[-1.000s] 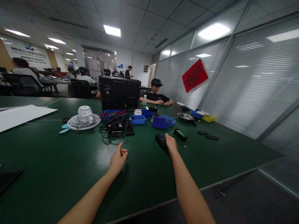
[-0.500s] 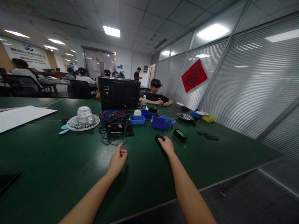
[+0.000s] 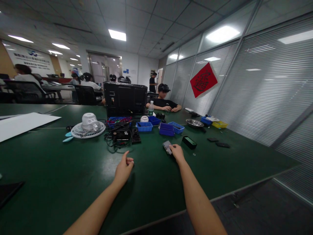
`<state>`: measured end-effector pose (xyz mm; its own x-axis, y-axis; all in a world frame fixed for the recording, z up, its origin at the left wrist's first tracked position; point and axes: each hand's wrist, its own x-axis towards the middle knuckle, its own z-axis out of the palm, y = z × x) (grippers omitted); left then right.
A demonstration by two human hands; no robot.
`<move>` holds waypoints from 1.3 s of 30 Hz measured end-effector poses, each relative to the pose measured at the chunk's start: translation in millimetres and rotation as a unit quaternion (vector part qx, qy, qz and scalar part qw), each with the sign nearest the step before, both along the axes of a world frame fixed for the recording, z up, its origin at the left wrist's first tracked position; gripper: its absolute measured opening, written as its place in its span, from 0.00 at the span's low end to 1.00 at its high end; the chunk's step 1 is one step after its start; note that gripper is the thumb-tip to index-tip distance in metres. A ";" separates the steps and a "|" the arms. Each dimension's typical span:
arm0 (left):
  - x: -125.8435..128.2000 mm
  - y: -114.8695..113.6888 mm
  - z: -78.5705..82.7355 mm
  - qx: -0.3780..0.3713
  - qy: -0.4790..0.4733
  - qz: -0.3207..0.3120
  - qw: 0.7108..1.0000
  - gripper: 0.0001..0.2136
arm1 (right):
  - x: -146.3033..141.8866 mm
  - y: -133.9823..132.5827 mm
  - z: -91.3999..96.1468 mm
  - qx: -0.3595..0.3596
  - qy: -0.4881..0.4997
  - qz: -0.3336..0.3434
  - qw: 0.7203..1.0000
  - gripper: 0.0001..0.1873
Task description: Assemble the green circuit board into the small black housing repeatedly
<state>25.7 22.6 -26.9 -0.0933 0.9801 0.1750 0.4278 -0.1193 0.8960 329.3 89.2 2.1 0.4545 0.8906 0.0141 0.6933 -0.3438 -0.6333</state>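
Observation:
My right hand (image 3: 177, 152) grips a small box-shaped device (image 3: 167, 147) with a grey face turned up and dark sides, at the middle of the green table (image 3: 151, 182). The thumb and fingers lie along its right edge and cover part of it. Beyond and to the right sits a black open-topped case (image 3: 189, 142) with a green inside. My left hand (image 3: 124, 168) rests over the table left of the device, holding nothing, one finger stretched forward and the others loosely bent apart.
Ahead stand blue bins (image 3: 144, 126), a purple-blue box (image 3: 166, 129), a black power unit (image 3: 121, 134) with cables, a white fan (image 3: 88, 126) and a large black panel (image 3: 125, 98). Farther right are a metal bowl (image 3: 195, 123) and black flat pieces (image 3: 222, 145). A person (image 3: 163, 101) sits across the table.
The device in my right hand has turned from a dark face to a grey face upward. My left hand has hardly moved. A standing person in the background has shifted right.

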 end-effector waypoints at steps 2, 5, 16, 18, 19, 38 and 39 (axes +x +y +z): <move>0.2 0.3 -0.4 -0.002 -0.001 -0.002 1.000 0.26 | 2.8 -1.8 2.2 -0.006 -0.014 -0.006 1.000 0.20; 0.8 0.7 -1.0 0.001 -0.005 -0.004 1.000 0.26 | 1.4 -7.0 7.7 -0.007 -0.056 -0.023 0.998 0.21; 0.5 -2.0 2.3 0.006 -0.007 -0.003 1.000 0.26 | -15.4 -15.5 10.4 -0.010 -0.141 -0.008 0.990 0.30; 0.3 -2.3 2.8 0.006 -0.011 -0.005 1.000 0.26 | -8.4 -11.5 9.0 -0.004 -0.081 -0.016 0.997 0.27; 0.2 -2.2 2.9 0.006 -0.012 -0.007 1.000 0.26 | -4.9 -9.5 8.2 -0.002 -0.054 -0.017 0.998 0.26; 2.6 -0.5 1.1 0.000 -0.003 -0.004 1.000 0.27 | -15.0 -17.0 15.7 -0.069 -0.137 0.006 0.988 0.28; 2.6 -0.5 1.3 -0.001 0.001 -0.005 1.000 0.27 | -19.4 -17.7 15.4 -0.069 -0.143 0.014 0.987 0.27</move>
<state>28.4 22.1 -25.6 -0.0838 0.9812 0.1738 0.4277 -0.1221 0.8956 310.0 71.5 17.5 0.4246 0.9052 0.0163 0.8472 -0.3909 -0.3598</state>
